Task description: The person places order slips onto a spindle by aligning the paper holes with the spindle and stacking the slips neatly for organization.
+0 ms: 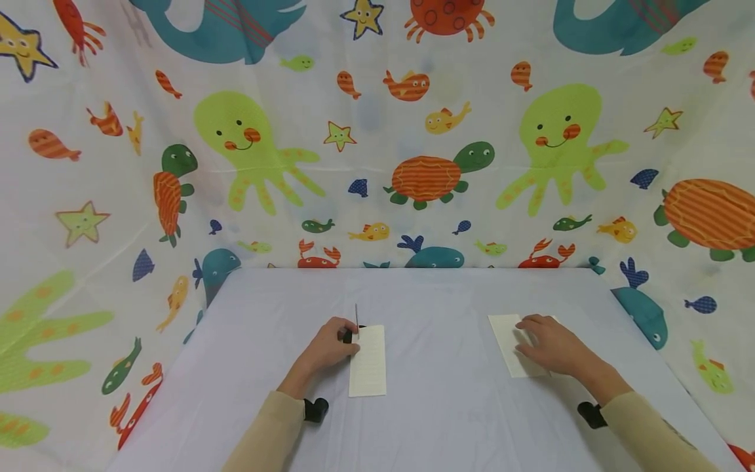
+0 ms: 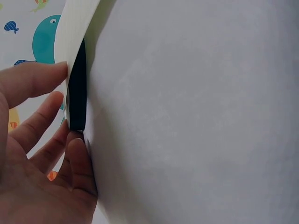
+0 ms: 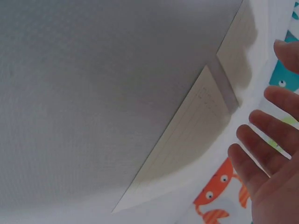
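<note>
My left hand point(image 1: 330, 342) is at the left edge of a narrow cream paper strip point(image 1: 370, 367), its thumb and fingertips pinching that edge. In the left wrist view, a dark flat-sided bar point(image 2: 78, 100) shows under the raised paper, beside the fingertips; its kind is unclear. A thin dark upright line stands at the strip's top left corner in the head view. My right hand point(image 1: 551, 344) is over another cream paper point(image 1: 504, 341), fingers loosely extended. The right wrist view shows two faintly lined paper pieces point(image 3: 187, 135) with a gap between them; the hand's fingers appear apart from them.
A white cloth point(image 1: 436, 406) covers the table under both hands. Behind it and at the sides hangs a curtain point(image 1: 366, 124) printed with sea animals. Black straps with cameras sit at both wrists, by the beige sleeves point(image 1: 265, 432).
</note>
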### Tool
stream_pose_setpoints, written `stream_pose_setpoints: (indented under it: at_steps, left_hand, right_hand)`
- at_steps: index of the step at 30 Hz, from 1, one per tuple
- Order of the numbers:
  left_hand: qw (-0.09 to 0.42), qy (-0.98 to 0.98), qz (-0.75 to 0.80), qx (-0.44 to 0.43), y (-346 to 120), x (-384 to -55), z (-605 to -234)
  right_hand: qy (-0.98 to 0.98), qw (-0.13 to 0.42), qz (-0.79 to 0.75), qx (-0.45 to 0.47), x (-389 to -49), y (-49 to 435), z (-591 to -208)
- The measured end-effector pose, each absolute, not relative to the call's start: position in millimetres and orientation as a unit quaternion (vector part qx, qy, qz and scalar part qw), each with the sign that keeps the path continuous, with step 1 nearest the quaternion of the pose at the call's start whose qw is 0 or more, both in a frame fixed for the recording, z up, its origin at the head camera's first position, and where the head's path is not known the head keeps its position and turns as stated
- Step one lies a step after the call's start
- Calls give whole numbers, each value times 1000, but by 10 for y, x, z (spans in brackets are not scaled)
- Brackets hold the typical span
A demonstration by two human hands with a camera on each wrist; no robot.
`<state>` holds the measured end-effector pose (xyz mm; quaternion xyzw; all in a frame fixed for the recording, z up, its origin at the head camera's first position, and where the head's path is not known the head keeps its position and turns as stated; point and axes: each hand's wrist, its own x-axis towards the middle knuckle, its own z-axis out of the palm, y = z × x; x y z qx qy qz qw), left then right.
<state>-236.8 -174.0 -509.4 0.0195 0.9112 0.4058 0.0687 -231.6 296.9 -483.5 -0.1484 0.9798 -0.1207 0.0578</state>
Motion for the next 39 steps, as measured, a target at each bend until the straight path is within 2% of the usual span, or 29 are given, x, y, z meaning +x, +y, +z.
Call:
stream_pose_setpoints:
  at_steps: [8, 16, 39]
  left_hand:
    - [73, 910, 409, 13, -1739, -2366, -5118]
    - [74, 908, 411, 13, -1727, -2348, -5100]
    - [74, 907, 415, 13, -1738, -2339, -5084]
  right_hand:
    - [976, 75, -137, -154, -2274, 2997, -4888]
    - [972, 59, -130, -186, -2255, 3031, -4954]
    - [979, 51, -128, -149, -2226, 2887, -4946]
